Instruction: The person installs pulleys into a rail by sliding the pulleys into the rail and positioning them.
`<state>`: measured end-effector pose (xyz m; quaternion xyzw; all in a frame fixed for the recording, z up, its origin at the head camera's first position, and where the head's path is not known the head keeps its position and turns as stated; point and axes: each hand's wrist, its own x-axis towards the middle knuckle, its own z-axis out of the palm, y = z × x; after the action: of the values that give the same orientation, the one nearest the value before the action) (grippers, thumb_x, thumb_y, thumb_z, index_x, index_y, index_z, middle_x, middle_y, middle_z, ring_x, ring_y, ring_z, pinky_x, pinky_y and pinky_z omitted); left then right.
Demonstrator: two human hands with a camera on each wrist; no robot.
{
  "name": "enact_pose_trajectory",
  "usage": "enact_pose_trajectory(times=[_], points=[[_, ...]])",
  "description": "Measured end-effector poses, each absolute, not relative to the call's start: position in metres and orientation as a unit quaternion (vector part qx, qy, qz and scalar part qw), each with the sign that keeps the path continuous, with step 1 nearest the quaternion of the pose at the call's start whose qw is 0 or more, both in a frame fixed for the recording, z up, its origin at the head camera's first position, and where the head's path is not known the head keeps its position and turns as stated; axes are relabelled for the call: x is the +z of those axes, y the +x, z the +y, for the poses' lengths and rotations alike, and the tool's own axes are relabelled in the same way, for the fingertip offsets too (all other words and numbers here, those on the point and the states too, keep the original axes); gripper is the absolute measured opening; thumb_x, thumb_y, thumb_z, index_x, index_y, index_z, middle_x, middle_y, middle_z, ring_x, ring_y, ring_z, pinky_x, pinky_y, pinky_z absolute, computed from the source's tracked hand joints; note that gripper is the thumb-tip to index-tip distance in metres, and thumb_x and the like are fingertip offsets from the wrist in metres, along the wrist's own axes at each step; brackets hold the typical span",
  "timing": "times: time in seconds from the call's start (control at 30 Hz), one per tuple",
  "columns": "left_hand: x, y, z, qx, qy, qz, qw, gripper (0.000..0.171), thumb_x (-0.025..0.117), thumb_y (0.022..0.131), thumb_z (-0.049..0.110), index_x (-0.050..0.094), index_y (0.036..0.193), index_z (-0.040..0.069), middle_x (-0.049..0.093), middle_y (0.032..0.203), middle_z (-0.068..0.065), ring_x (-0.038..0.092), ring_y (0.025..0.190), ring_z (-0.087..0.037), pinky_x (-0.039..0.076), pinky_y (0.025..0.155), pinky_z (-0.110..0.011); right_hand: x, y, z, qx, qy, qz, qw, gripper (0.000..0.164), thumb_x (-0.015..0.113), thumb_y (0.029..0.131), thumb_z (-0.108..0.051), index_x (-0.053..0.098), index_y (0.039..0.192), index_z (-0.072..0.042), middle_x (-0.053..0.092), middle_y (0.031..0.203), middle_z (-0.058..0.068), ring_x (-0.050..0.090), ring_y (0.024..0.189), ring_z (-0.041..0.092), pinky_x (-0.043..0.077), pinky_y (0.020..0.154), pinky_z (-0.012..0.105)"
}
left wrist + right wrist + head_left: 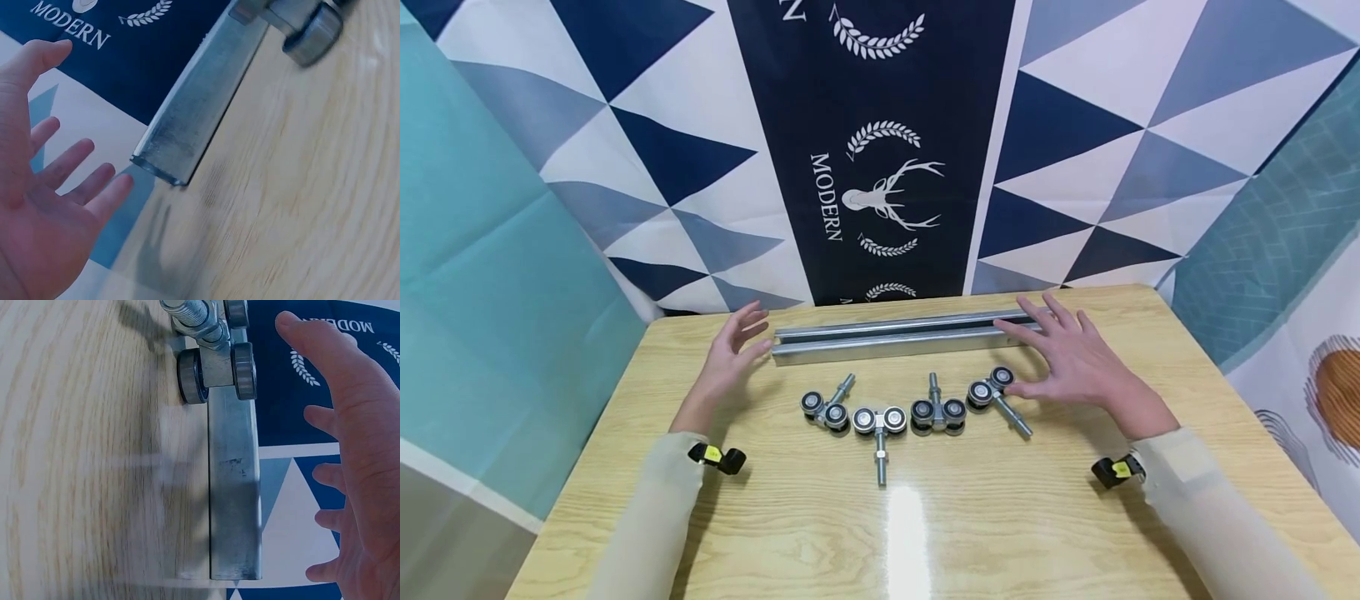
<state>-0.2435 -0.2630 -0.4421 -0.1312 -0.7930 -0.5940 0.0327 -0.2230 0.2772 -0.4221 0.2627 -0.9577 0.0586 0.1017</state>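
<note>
A silver metal channel rail (880,346) lies across the table towards the back, its slot facing up. My left hand (730,354) hovers by the rail's left end with fingers spread and nothing held; in the left wrist view that rail end (181,134) is apart from the fingers. Above the rail's right end is my right hand (1071,358), fingers spread, partly hiding it. Several roller trolleys with threaded bolts lie in front of the rail: one at left (825,412), two in the middle (880,421) and one (992,390) beside my right thumb.
The wood-grain table (775,533) has its back edge close behind the rail. A patterned cloth (700,167) hangs at the back, with a teal sheet (490,250) on the left. Small black wrist cameras (730,461) sit at both sleeves.
</note>
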Motion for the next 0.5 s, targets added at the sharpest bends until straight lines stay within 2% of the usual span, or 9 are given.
enact_pose_trajectory(times=[0.07, 0.13, 0.17, 0.3, 0.33, 0.5], points=[[-0.445, -0.246, -0.261, -0.616, -0.117, -0.778, 0.031, 0.07, 0.066, 0.096, 0.01, 0.031, 0.156, 0.017, 0.038, 0.158, -0.02, 0.038, 0.144, -0.038, 0.045, 0.114, -0.039, -0.422, -0.223, 0.278, 0.056, 0.262, -0.958, 0.102, 0.1, 0.066, 0.068, -0.081, 0.037, 0.154, -0.038, 0.023, 0.167, 0.014, 0.016, 0.149, 0.048, 0.019, 0.107, 0.084], [-0.449, -0.249, -0.26, -0.638, -0.106, -0.762, 0.03, 0.07, 0.068, 0.094, 0.006, 0.034, 0.155, 0.015, 0.039, 0.157, -0.021, 0.038, 0.143, -0.038, 0.046, 0.112, -0.031, -0.421, -0.224, 0.278, 0.055, 0.262, -0.958, 0.102, 0.1, 0.066, 0.068, -0.081, 0.037, 0.154, -0.038, 0.023, 0.167, 0.014, 0.017, 0.149, 0.048, 0.02, 0.107, 0.084], [-0.452, -0.25, -0.259, -0.644, -0.102, -0.758, 0.03, 0.071, 0.069, 0.092, 0.005, 0.035, 0.154, 0.014, 0.039, 0.157, -0.021, 0.038, 0.143, -0.037, 0.047, 0.112, -0.03, -0.421, -0.223, 0.278, 0.055, 0.261, -0.959, 0.1, 0.1, 0.066, 0.068, -0.081, 0.037, 0.154, -0.038, 0.022, 0.167, 0.013, 0.016, 0.15, 0.048, 0.019, 0.107, 0.084], [-0.46, -0.252, -0.255, -0.656, -0.1, -0.748, 0.031, 0.072, 0.071, 0.089, -0.001, 0.036, 0.152, 0.006, 0.038, 0.156, -0.025, 0.037, 0.143, -0.042, 0.04, 0.117, -0.046, -0.421, -0.222, 0.279, 0.056, 0.259, -0.96, 0.094, 0.099, 0.065, 0.069, -0.082, 0.037, 0.154, -0.038, 0.021, 0.167, 0.013, 0.014, 0.151, 0.046, 0.018, 0.108, 0.084], [-0.462, -0.252, -0.255, -0.654, -0.098, -0.75, 0.032, 0.073, 0.072, 0.088, 0.0, 0.037, 0.152, 0.004, 0.038, 0.156, -0.026, 0.038, 0.143, -0.041, 0.041, 0.117, -0.046, -0.421, -0.222, 0.279, 0.056, 0.258, -0.96, 0.094, 0.099, 0.065, 0.069, -0.081, 0.037, 0.154, -0.038, 0.021, 0.167, 0.013, 0.013, 0.151, 0.046, 0.018, 0.108, 0.084], [-0.469, -0.254, -0.25, -0.647, -0.092, -0.756, 0.039, 0.075, 0.074, 0.088, 0.002, 0.035, 0.152, 0.001, 0.039, 0.154, -0.028, 0.041, 0.141, -0.04, 0.049, 0.108, -0.026, -0.421, -0.22, 0.279, 0.059, 0.259, -0.959, 0.094, 0.098, 0.066, 0.07, -0.08, 0.038, 0.154, -0.037, 0.021, 0.168, 0.012, 0.012, 0.152, 0.045, 0.018, 0.108, 0.084]])
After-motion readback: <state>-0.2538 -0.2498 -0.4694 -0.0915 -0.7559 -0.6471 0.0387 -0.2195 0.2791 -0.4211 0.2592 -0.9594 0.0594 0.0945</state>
